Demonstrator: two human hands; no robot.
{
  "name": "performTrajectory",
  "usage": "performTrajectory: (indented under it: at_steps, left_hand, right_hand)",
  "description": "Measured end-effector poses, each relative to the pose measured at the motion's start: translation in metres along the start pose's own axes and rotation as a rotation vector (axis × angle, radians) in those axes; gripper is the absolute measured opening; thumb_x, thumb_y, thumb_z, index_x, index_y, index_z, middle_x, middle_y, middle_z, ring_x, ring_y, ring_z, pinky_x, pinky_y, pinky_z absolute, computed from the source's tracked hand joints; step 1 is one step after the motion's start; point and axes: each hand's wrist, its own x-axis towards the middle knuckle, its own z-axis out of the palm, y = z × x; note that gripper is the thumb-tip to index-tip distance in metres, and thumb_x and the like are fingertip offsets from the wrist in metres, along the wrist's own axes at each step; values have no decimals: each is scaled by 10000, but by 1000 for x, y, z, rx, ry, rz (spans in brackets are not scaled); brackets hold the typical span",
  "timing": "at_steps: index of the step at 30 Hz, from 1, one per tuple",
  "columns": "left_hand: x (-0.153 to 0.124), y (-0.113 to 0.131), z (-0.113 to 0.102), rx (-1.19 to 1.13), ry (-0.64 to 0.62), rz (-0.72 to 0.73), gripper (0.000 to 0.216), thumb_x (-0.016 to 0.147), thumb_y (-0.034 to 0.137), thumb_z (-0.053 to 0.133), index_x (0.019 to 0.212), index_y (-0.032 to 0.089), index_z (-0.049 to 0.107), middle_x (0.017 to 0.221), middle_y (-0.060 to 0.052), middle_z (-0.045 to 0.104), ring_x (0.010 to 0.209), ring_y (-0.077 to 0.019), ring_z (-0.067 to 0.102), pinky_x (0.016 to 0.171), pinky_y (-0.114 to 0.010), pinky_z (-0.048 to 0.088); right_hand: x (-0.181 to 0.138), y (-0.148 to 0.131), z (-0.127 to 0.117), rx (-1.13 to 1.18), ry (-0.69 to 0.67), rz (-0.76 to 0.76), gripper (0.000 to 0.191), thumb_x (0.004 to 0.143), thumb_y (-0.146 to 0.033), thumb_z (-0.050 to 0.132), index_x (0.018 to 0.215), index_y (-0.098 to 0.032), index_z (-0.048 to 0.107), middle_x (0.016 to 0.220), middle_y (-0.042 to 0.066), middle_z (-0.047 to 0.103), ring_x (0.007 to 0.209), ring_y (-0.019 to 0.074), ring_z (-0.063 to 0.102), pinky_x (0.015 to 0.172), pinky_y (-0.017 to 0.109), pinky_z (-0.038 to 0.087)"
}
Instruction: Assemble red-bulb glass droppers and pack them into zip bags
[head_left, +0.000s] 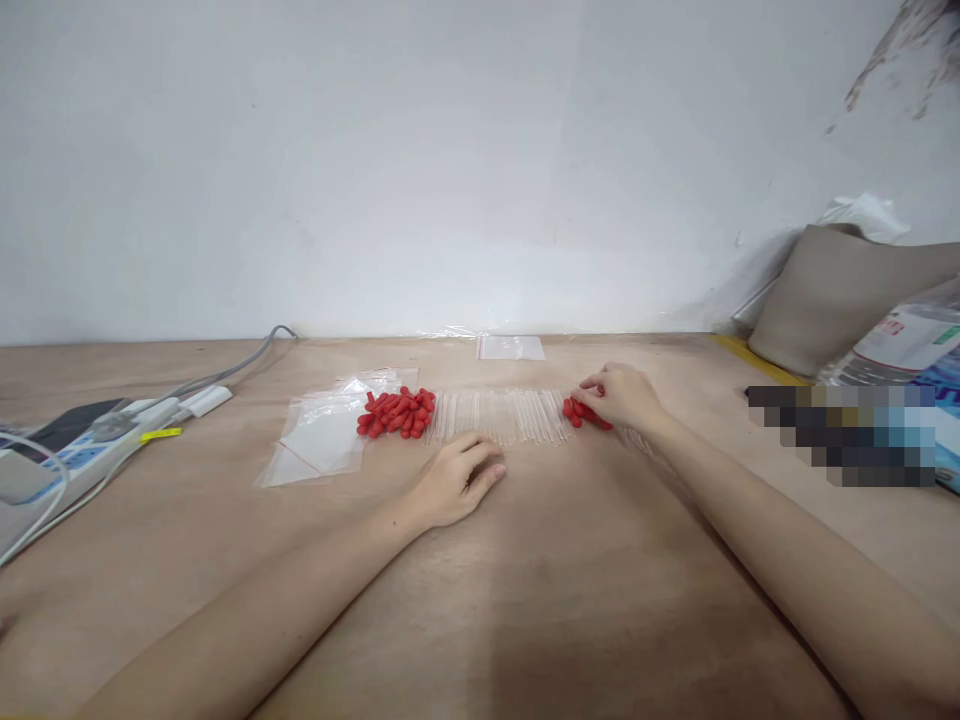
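A row of several clear thin tubes (499,415) lies across the middle of the wooden table (525,600). A pile of small red caps (396,411) sits at the row's left end. My right hand (621,396) rests at the row's right end, fingers curled over a few more red caps (574,410). My left hand (459,478) lies on the table just in front of the tubes, fingers loosely curled, touching the near edge of the row. Whether it holds anything is hidden.
Clear zip bags (322,440) lie left of the red pile; another small bag (511,347) sits by the wall. A power strip with cables (105,430) is at the far left. A grey bag (840,290) and a plastic bottle (911,340) stand at the right.
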Motion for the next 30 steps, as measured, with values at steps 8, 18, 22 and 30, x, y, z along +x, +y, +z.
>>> performTrajectory:
  at_steps: [8, 18, 22, 30]
  left_hand:
    - [11, -4, 0, 154, 177, -92, 120, 809, 225, 480, 816, 167, 586, 849, -55, 562, 839, -191, 511, 771, -349, 414]
    - [89, -12, 21, 459, 71, -562, 276, 713, 373, 527, 808, 136, 633, 949, -146, 540, 979, -319, 428, 817, -432, 327]
    - [103, -7, 27, 440, -9, -710, 382, 708, 415, 498, 837, 84, 638, 1043, -201, 519, 1035, -338, 404, 856, -416, 303]
    - [121, -7, 26, 402, -80, -898, 407, 646, 327, 555, 914, 30, 625, 1077, -265, 534, 1049, -362, 432, 848, -418, 307]
  right_hand:
    - [-4, -12, 4, 164, -99, 88, 236, 732, -265, 453, 612, -220, 652, 597, 6, 640, 604, 142, 549, 608, 270, 356]
    - [-11, -29, 7, 239, 190, 39, 166, 780, -315, 447, 822, -201, 560, 754, 29, 649, 806, 216, 541, 740, 357, 332]
    - [-39, -43, 9, 247, 270, -116, 177, 781, -318, 480, 863, -182, 557, 764, 50, 630, 776, 220, 526, 719, 346, 342]
    - [-76, -49, 18, 280, 272, -297, 192, 793, -316, 494, 909, -179, 564, 756, 55, 620, 749, 206, 527, 719, 357, 359]
